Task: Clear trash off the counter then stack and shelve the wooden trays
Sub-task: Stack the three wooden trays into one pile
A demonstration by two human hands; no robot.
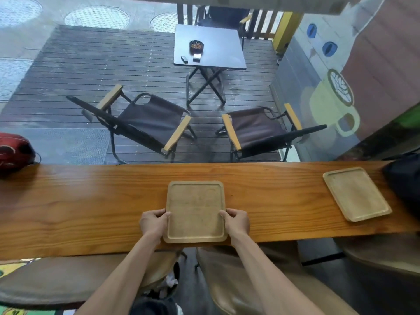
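A pale wooden tray [195, 210] lies flat on the long wooden counter [91, 208], its near edge at the counter's front edge. My left hand [153, 223] grips the tray's left rim and my right hand [236, 222] grips its right rim, thumbs on top. A second wooden tray [356, 193] lies at an angle on the counter far to the right, untouched. Both trays hold nothing.
A red bag [13, 151] sits at the counter's far left and a dark bag [404, 178] at its far right. Stools [68, 280] stand under the counter, with a bin holding crumpled paper [169, 284] between them. Beyond the window are folding chairs and a table.
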